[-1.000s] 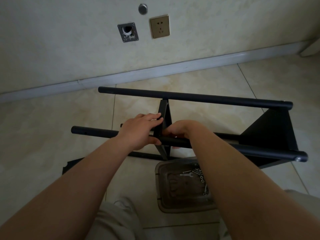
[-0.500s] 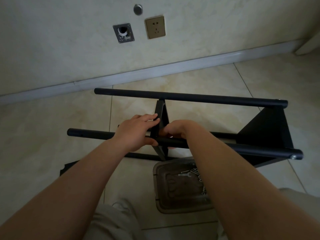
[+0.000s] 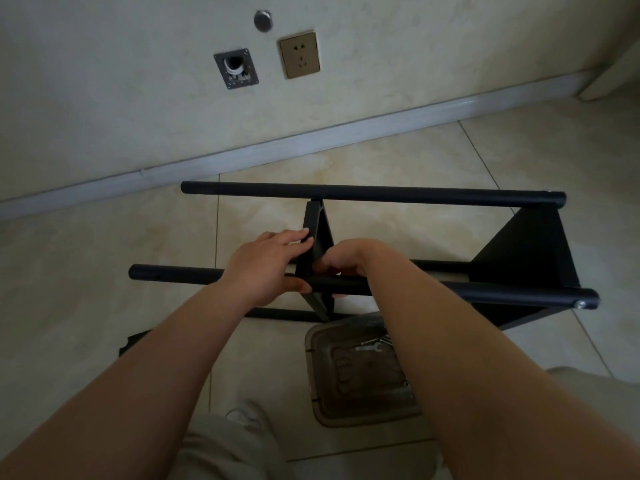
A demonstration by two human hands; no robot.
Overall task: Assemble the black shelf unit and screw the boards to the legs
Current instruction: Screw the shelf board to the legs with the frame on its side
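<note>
The black shelf unit lies on its side on the tiled floor. Its far leg [image 3: 374, 194] and near leg [image 3: 173, 274] run left to right. A middle board [image 3: 317, 223] stands edge-on between them, and an end board [image 3: 526, 251] sits at the right. My left hand [image 3: 266, 265] holds the joint of the near leg and the middle board, fingers on the board's left face and thumb on the leg. My right hand [image 3: 341, 259] is curled at the same joint from the right; what its fingertips hold is hidden.
A clear plastic tray [image 3: 360, 407] with screws and a small wrench [image 3: 370, 348] lies on the floor under my right forearm. A loose black board [image 3: 133, 341] shows at the lower left. The wall with a socket [image 3: 299, 54] and skirting runs behind.
Both hands stay at the joint. The view has shifted slightly to the left; the frame itself has not visibly moved.
</note>
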